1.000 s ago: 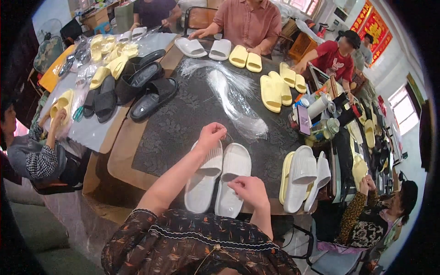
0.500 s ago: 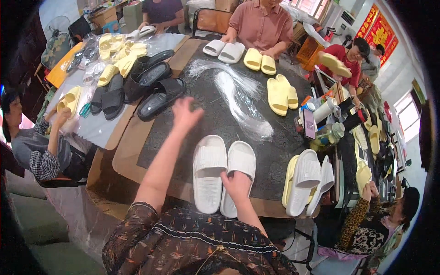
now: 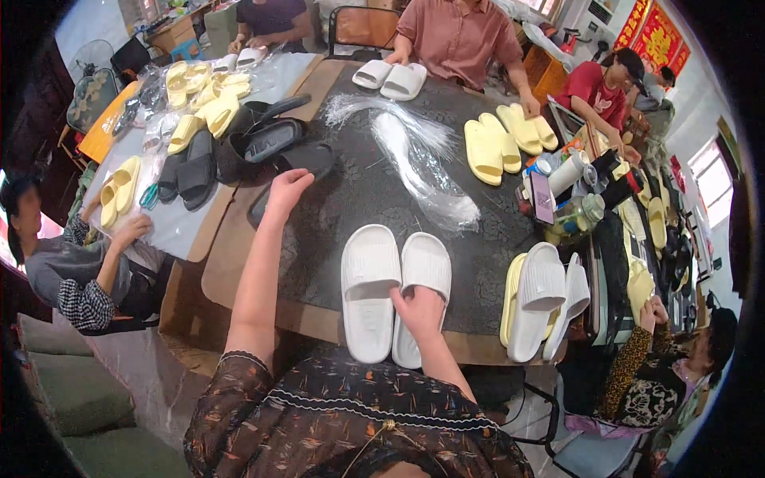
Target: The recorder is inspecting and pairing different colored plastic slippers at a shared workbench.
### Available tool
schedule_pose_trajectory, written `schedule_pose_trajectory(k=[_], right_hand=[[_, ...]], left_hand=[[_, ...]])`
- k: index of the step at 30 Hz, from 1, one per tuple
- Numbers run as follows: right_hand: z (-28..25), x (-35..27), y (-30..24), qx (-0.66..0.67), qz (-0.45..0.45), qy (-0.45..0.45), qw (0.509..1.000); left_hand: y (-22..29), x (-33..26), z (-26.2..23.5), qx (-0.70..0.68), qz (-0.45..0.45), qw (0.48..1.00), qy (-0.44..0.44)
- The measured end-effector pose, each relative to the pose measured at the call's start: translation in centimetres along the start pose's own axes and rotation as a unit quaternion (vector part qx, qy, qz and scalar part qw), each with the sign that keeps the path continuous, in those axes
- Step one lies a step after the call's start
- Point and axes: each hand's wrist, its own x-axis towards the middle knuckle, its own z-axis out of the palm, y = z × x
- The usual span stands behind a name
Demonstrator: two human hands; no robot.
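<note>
A pair of white slippers stands upright-side-up at the table's near edge, toes pointing away from me. My right hand (image 3: 420,309) grips the right white slipper (image 3: 426,259), fingers under its strap and thumb on the inner side. The left white slipper (image 3: 369,319) rests beside it, touching. Farther left, my left hand (image 3: 288,193) is closed at the near edge of a black slipper (image 3: 313,162), which looks smeared by motion; my fingertips are partly hidden. More black slippers (image 3: 267,139) lie just beyond.
Thin clear plastic bags (image 3: 406,163) lie mid-table. White and yellow slippers (image 3: 535,299) lean together at right, near a glass jar (image 3: 578,215) and a phone (image 3: 541,197). Yellow pairs (image 3: 492,149) sit farther back. Co-workers sit around; a person opposite (image 3: 458,40) touches slippers.
My left hand has moved down and left onto the black slipper, which has shifted. My right hand stays in the white one. The person opposite has moved a yellow pair to the right.
</note>
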Motion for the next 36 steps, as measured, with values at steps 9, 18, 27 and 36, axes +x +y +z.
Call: schedule_pose_trajectory(k=[9,18,27,36], right_hand=[[-1.0,-0.1,-0.7,0.064,0.001,0.009,0.998],[-3.7,-1.6,1.4,0.028,0.057,0.078,0.995],[-5.2,-2.9,2.3,0.031,0.074,0.133,0.988],[-9.5,-3.7,2.8,-0.033,0.099,0.179,0.978]], left_hand=[[3.3,-12.4,-0.3,0.239,0.057,0.967,-0.066],[4.2,-16.5,0.6,-0.055,0.039,0.986,-0.154],[7.3,-13.8,2.5,-0.105,0.257,0.960,0.023],[4.9,-18.5,6.3,0.024,0.256,0.927,-0.274]])
